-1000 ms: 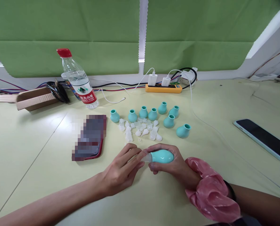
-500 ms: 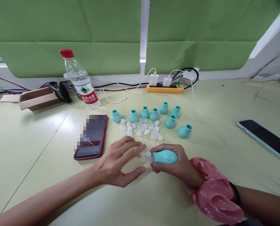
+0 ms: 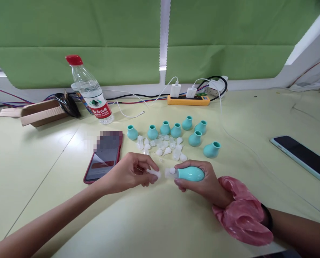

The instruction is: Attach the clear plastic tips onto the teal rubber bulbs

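My right hand [image 3: 209, 182] is wrapped round a teal squeeze bulb [image 3: 192, 173], held on its side with its neck to the left. A translucent plastic fitting [image 3: 169, 174] with a small round knob sticks out of that neck. Just left of it, my left hand [image 3: 130, 172] pinches a small white nozzle tip [image 3: 154, 173], with a short gap between tip and fitting. Behind the hands lies a loose pile of white and translucent small parts [image 3: 165, 145]. Several more teal bulbs stand around the pile, such as the rightmost one [image 3: 211, 149], which leans with its opening rightward.
A red-cased phone [image 3: 103, 157] lies beside my left hand, another phone [image 3: 305, 157] at far right. Further back are a water bottle [image 3: 95, 98], a cardboard box [image 3: 44, 113] and a yellow power strip [image 3: 188, 101]. A white cable [image 3: 237, 139] runs across the right side.
My left hand was open with spread fingers beside the fitting; it has drawn slightly left and closed on the white nozzle tip. My right hand still holds the bulb, barely shifted.
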Demonstrator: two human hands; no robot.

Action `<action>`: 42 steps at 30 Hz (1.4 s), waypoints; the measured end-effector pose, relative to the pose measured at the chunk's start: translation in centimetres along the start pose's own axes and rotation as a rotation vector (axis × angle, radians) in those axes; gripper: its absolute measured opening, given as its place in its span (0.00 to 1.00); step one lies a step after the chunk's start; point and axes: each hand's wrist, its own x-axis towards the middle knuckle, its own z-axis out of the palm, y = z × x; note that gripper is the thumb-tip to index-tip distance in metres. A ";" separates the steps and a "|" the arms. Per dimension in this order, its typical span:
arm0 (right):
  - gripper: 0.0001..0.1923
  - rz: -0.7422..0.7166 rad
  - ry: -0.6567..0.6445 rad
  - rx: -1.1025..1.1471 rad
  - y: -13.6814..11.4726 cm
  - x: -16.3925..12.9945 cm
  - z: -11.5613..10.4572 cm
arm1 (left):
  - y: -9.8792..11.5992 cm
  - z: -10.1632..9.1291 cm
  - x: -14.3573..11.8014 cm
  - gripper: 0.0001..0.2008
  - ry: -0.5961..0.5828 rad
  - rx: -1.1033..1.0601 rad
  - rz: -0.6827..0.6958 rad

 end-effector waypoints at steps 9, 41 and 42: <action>0.15 -0.003 -0.033 0.044 0.1 -0.3 -0.2 | -0.4 1.6 0.5 0.07 -0.025 -0.595 -0.054; 0.19 -0.572 0.627 -0.633 -5.7 3.6 -12.0 | -1.6 2.5 -0.3 0.24 0.412 1.038 0.306; 0.17 -0.483 0.611 -0.654 -4.8 4.3 -12.6 | -2.1 2.9 -0.1 0.24 0.375 1.046 0.280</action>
